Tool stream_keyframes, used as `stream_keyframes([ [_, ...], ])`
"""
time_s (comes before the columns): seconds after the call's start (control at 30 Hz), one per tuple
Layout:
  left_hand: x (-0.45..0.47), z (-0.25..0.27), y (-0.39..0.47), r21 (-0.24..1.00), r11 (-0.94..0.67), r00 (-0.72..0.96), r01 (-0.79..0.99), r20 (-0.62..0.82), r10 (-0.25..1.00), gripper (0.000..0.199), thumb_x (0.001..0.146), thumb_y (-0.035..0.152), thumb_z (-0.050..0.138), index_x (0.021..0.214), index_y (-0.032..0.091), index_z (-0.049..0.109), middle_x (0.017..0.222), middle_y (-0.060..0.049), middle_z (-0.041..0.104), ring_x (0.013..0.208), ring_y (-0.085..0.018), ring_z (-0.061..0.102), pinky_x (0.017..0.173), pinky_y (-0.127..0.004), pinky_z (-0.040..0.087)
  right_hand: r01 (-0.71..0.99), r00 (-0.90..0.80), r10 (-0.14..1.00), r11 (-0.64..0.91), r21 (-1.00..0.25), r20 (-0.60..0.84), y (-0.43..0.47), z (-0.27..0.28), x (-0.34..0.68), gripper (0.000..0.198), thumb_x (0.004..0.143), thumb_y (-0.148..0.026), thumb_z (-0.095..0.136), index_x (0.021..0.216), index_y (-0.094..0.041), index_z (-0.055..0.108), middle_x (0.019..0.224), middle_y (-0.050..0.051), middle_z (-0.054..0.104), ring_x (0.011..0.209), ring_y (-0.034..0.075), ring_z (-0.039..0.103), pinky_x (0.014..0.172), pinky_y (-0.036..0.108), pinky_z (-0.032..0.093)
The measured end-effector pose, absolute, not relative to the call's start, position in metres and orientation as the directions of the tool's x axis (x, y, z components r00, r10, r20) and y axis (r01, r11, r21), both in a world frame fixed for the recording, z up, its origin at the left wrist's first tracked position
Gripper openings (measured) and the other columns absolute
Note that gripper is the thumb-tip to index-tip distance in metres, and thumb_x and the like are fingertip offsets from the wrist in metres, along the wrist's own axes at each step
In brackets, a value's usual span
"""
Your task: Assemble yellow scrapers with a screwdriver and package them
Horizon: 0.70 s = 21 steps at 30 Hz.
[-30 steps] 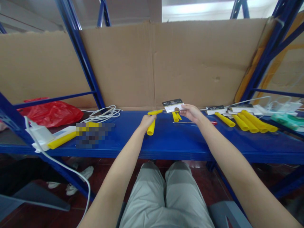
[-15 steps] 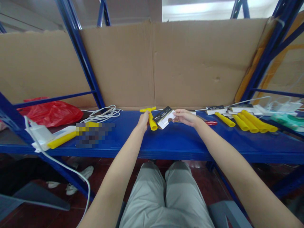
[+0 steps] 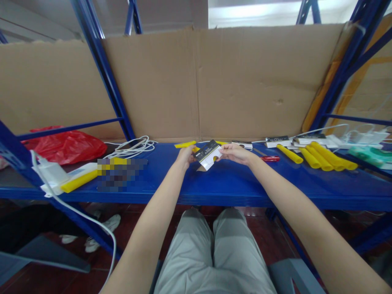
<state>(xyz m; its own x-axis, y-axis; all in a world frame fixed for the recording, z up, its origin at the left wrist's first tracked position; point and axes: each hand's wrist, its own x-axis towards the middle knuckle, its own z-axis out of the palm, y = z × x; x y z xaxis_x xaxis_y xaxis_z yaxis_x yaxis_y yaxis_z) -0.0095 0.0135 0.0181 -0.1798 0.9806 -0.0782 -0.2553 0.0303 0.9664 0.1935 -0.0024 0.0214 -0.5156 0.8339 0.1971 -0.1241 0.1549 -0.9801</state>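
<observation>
My left hand is closed around a yellow T-shaped tool, whose flat crossbar sticks out past the fingers toward the back. A folded black-and-white card sleeve is pinched at its right edge by my right hand. The sleeve overlaps the tool's handle, and yellow shows through the round cut-out near its right end. Whether the handle is inside the sleeve or just behind it I cannot tell. Just right of my right hand lies a red-handled tool on the blue shelf.
Several yellow tubular handles lie at right, near black-and-white cards and white cables. On the left are coiled white cable, a red plastic bag, a white plug and a blurred patch. Cardboard walls the back.
The card sleeve has shifted slightly left and now covers the tool's handle, which was bare beside it before. The tool's crossbar has moved a little left and tilted.
</observation>
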Motion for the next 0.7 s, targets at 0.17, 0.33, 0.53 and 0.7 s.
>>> stream_keyframes([
  [0.17,-0.0118,0.0177,0.0147,0.968,0.035,-0.165,-0.25,-0.078,0.983,0.006,0.082,0.018,0.06,0.087,0.017,0.057,0.06,0.002,0.057,0.045,-0.01,0.056,0.049,-0.02,0.045,-0.113,-0.5,0.847,0.143,-0.983,0.181,-0.0026,0.022,0.1925,0.012,0.069,-0.017,0.076,0.077,-0.014,0.068,0.082,0.006,0.073,0.076,0.015,0.068,0.073,0.028,0.057],
  [0.33,-0.0126,0.0183,0.0125,0.972,0.027,-0.147,-0.232,-0.062,0.987,0.007,0.084,0.02,0.056,0.091,0.017,0.057,0.056,0.002,0.057,0.042,-0.01,0.055,0.045,-0.019,0.042,-0.126,-0.484,0.853,0.151,-0.98,0.194,-0.0025,0.0222,0.192,0.009,0.07,-0.017,0.075,0.073,-0.014,0.067,0.08,0.006,0.073,0.074,0.014,0.068,0.072,0.027,0.057],
  [0.53,-0.0127,0.0182,0.011,0.979,0.0,-0.144,-0.203,-0.03,0.989,0.019,0.075,0.025,0.067,0.09,0.016,0.06,0.057,0.001,0.06,0.042,-0.011,0.056,0.044,-0.019,0.04,-0.134,-0.427,0.887,0.132,-0.982,0.178,-0.0017,0.0226,0.1913,0.007,0.07,-0.012,0.075,0.072,-0.012,0.068,0.078,0.007,0.073,0.07,0.013,0.068,0.069,0.025,0.056],
  [0.7,-0.0084,0.0168,0.0109,0.981,0.013,-0.068,-0.194,-0.026,0.997,0.01,0.075,0.021,0.066,0.082,0.015,0.064,0.057,0.0,0.064,0.048,-0.013,0.059,0.052,-0.023,0.047,-0.107,-0.34,0.927,0.128,-0.986,0.158,0.001,0.0191,0.1883,0.006,0.073,-0.007,0.07,0.072,-0.013,0.068,0.078,0.006,0.074,0.067,0.012,0.068,0.065,0.02,0.055],
])
